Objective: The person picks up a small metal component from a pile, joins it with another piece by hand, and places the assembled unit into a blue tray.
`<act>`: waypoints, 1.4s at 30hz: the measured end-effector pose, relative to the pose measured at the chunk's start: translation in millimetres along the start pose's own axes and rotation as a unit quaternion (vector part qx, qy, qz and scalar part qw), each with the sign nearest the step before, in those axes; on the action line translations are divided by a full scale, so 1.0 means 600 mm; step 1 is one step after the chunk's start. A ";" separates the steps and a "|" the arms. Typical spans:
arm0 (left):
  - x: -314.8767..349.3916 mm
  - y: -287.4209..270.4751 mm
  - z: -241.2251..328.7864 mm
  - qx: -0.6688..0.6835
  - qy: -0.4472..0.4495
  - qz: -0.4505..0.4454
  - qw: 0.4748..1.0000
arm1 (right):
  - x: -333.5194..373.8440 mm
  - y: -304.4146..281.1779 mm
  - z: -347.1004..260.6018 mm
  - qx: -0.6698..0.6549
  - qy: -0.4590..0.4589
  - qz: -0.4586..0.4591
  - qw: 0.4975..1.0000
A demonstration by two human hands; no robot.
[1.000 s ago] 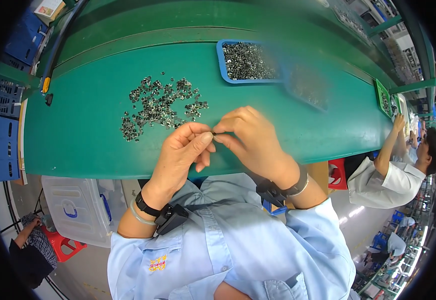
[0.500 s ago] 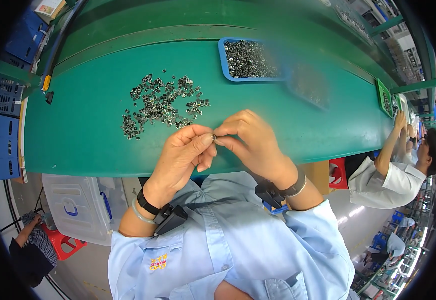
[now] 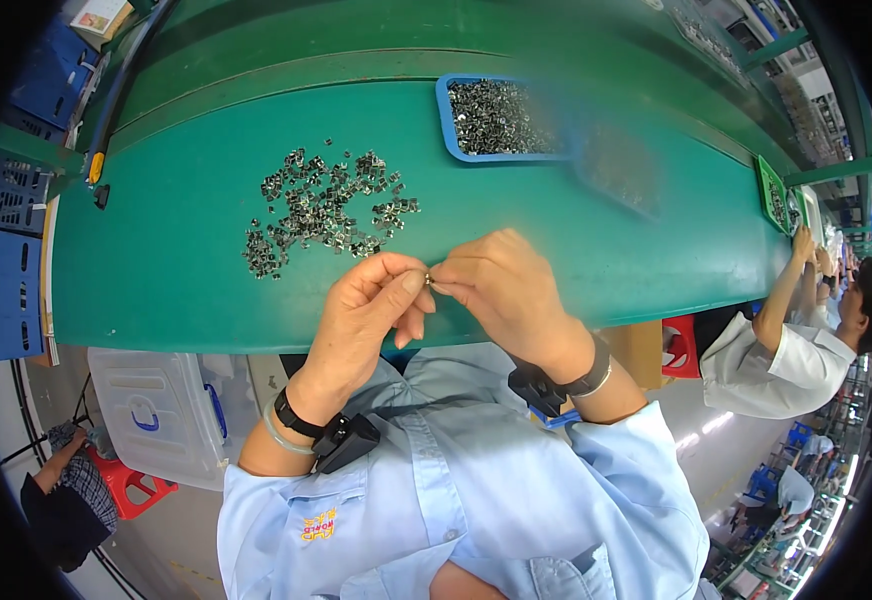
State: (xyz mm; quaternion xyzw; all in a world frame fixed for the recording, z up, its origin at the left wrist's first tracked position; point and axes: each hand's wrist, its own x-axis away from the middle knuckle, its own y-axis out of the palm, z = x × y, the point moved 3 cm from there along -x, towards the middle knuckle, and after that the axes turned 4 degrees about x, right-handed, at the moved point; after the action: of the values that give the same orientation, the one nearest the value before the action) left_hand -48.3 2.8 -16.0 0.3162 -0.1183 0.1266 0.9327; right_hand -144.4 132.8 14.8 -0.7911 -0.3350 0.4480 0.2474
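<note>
Between my fingertips, over the near edge of the green table (image 3: 176, 300), sits a small shiny metal part (image 3: 428, 280). My left hand (image 3: 376, 300) pinches it with thumb and index finger, the other fingers curled below. From the other side, my right hand (image 3: 506, 290) is closed with its thumb and fingertips meeting on the same part. Most of the part is hidden by the fingers. A loose spread of small dark and silvery metal pieces (image 3: 324, 205) lies on the tabletop just beyond my left hand.
A blue tray (image 3: 446, 115) full of similar metal pieces stands at the back, its right side blurred. At far right, a co-worker (image 3: 786, 365) reaches toward a green tray (image 3: 768, 190). A lidded clear plastic box (image 3: 146, 410) stands below the table's left front edge.
My right hand's fingers have drawn in more tightly around the small part, with the knuckles slightly lower. My left hand keeps its pinch almost unmoved.
</note>
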 end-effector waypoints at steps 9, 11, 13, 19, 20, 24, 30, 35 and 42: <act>-0.002 0.003 -0.010 0.115 -0.022 -0.037 0.992 | 0.008 0.015 0.001 -0.054 0.030 0.056 0.996; -0.003 0.001 -0.014 0.126 -0.024 -0.039 0.991 | 0.009 0.017 0.000 -0.058 0.032 0.061 0.996; -0.004 -0.001 -0.018 0.149 -0.028 -0.042 0.987 | 0.011 0.019 -0.001 -0.064 0.041 0.057 0.996; -0.007 -0.003 -0.028 0.186 -0.022 -0.076 0.979 | 0.020 0.024 -0.007 -0.099 0.057 0.073 0.991; -0.007 -0.004 -0.029 0.188 -0.020 -0.083 0.978 | 0.023 0.027 -0.006 -0.107 0.062 0.073 0.990; -0.007 -0.005 -0.030 0.180 -0.017 -0.090 0.979 | 0.028 0.031 -0.004 -0.126 0.076 0.070 0.987; -0.003 -0.001 -0.011 0.088 -0.004 -0.065 0.994 | 0.020 0.021 -0.003 -0.085 0.045 0.051 0.994; 0.005 0.007 -0.006 0.114 -0.005 -0.054 0.992 | 0.021 0.024 -0.003 -0.127 0.055 0.070 0.988; 0.008 0.008 -0.022 0.252 -0.024 -0.095 0.963 | 0.025 0.030 -0.010 -0.247 0.128 0.079 0.957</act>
State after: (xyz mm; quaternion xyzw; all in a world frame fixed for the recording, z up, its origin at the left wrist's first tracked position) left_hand -43.5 15.4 -21.9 0.5534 -0.0743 0.0558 0.8277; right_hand -128.2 131.9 -2.9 -0.9023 -0.3370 0.2643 0.0492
